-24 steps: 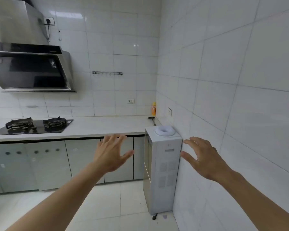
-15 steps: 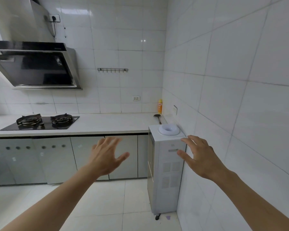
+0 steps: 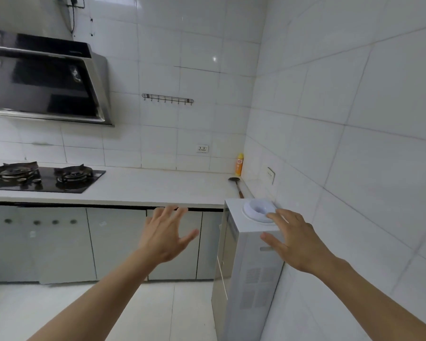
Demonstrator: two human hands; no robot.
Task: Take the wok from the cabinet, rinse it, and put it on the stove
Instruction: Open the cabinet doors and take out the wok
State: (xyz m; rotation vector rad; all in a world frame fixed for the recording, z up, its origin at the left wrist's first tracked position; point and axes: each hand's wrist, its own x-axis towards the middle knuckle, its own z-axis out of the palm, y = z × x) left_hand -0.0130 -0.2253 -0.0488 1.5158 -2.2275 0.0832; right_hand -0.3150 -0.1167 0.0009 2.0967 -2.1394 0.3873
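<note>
Now, hands: our left hand point(image 3: 166, 238) and right hand point(image 3: 294, 238) spread wide, holding nothing.
Wok: unseen; cabinet point(image 3: 118, 242) doors closed.
Stove point(image 3: 43, 178): counter's far-left edge.
Floor point(image 3: 177, 308): open beside dispenser point(image 3: 246, 279), prob. untouched.

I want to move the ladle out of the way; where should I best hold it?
Grip the dark metal ladle by its thin handle, coming from the front: the handle points toward the white counter edge, while the bowl lies back near the wall.

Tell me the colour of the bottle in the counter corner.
Yellow-orange bottle, seen in the head view.
</note>
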